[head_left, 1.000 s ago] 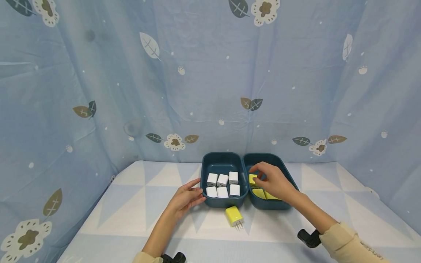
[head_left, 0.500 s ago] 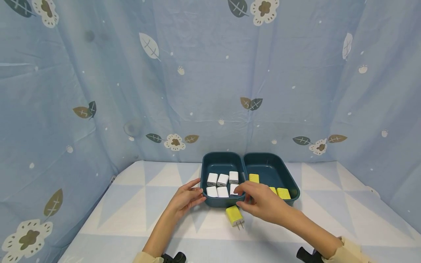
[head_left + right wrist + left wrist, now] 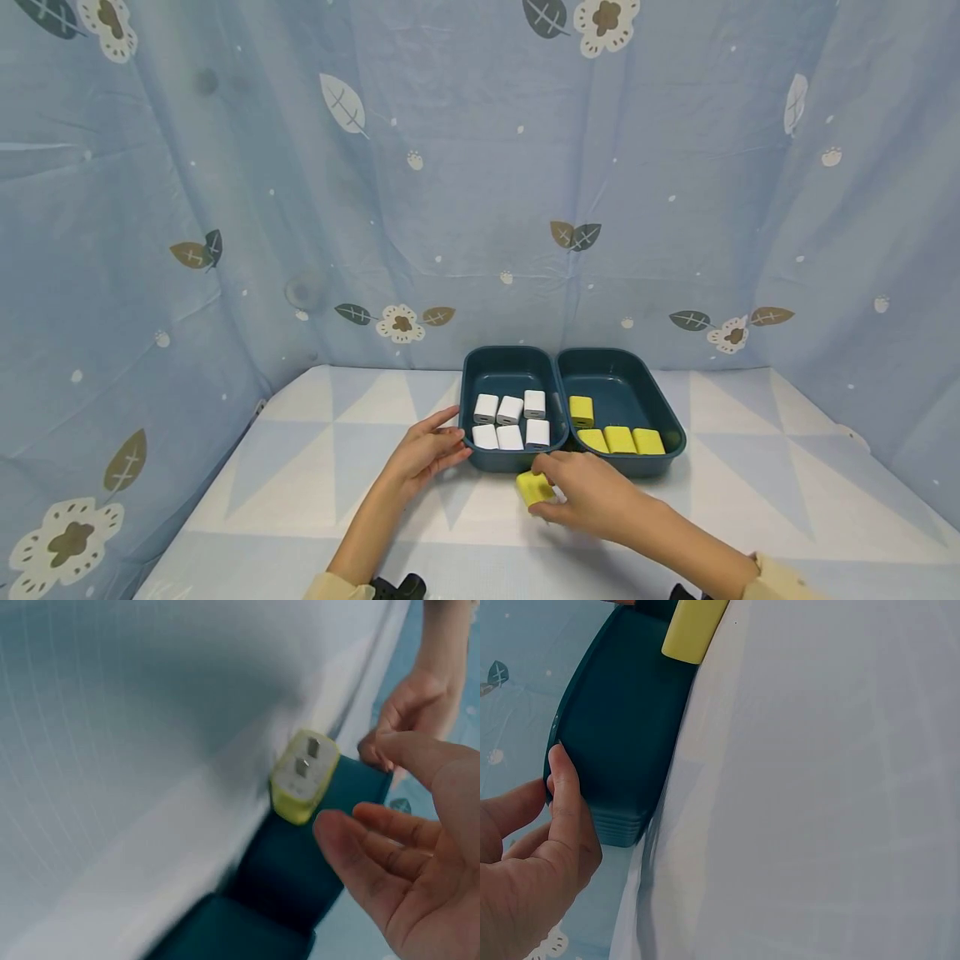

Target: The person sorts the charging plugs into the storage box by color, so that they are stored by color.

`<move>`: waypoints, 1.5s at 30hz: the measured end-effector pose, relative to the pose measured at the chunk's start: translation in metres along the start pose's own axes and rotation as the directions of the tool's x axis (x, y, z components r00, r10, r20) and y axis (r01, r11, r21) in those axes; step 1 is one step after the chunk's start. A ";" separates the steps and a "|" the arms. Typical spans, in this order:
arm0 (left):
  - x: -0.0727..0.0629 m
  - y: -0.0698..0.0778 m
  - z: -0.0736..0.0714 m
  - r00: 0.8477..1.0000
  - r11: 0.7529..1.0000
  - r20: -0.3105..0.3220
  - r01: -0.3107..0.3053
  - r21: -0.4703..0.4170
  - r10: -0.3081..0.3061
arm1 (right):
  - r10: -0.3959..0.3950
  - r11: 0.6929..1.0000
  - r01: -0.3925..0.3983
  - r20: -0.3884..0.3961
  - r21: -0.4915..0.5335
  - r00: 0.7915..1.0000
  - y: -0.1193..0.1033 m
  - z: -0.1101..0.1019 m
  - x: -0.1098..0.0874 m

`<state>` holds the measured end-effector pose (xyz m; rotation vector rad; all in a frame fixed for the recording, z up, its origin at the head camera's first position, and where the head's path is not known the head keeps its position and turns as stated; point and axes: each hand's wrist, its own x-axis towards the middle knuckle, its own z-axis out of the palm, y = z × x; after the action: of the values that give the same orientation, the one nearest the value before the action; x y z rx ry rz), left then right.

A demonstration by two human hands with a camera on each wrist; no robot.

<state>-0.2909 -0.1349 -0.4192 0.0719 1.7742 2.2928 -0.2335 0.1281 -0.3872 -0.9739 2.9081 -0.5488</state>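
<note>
My left hand [image 3: 423, 454] holds the left wall of a dark teal box [image 3: 507, 379]; in the left wrist view its fingertips sit at the rim of the front wall [image 3: 622, 720]. Several white charger plugs stand in that box, one of them a white charger [image 3: 534, 404] at the right. In front of it a yellow charger [image 3: 529, 489] lies on the table. My right hand [image 3: 600, 497] reaches around this charger with thumb and fingers parted. The right wrist view shows the charger's [image 3: 304, 776] two metal prongs and a gap between it and the fingers [image 3: 341, 840].
A second dark teal box [image 3: 615, 392] stands against the right side of the first, with several yellow chargers [image 3: 619, 439] along its front and left. Both boxes are at the back of the patterned tablecloth [image 3: 375, 508], close to a blue floral curtain [image 3: 450, 208].
My right hand has come out of the right box, where a yellow charger now stays, and moved left and forward to the loose yellow charger. The left hand has kept its place.
</note>
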 end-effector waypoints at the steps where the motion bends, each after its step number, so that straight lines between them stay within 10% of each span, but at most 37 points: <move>1: 0.000 0.000 0.000 1.000 1.000 -0.001 -0.001 0.002 0.001 | 0.013 1.000 -0.013 0.006 -0.017 1.000 0.000 0.002 0.000; 12: 0.000 0.000 0.000 1.000 1.000 0.014 -0.002 -0.013 0.003 | 0.037 0.992 -0.042 -0.047 -0.122 0.998 0.001 0.022 0.007; 21: -0.001 0.000 0.000 1.000 1.000 0.015 -0.002 -0.006 0.002 | 0.043 0.999 -0.043 0.011 -0.019 0.999 -0.004 0.017 0.005; 34: 0.000 -0.001 -0.001 1.000 1.000 0.011 -0.006 -0.009 0.006 | -0.093 0.995 0.091 0.086 0.028 0.992 -0.003 0.017 -0.001; 45: 0.002 -0.002 0.000 1.000 1.000 -0.004 -0.003 -0.004 0.003 | 0.020 0.999 -0.019 0.046 -0.041 0.999 -0.007 0.020 -0.005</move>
<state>-0.2923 -0.1343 -0.4209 0.0700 1.7724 2.3005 -0.2232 0.1194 -0.4036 -0.9484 2.8953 -0.4618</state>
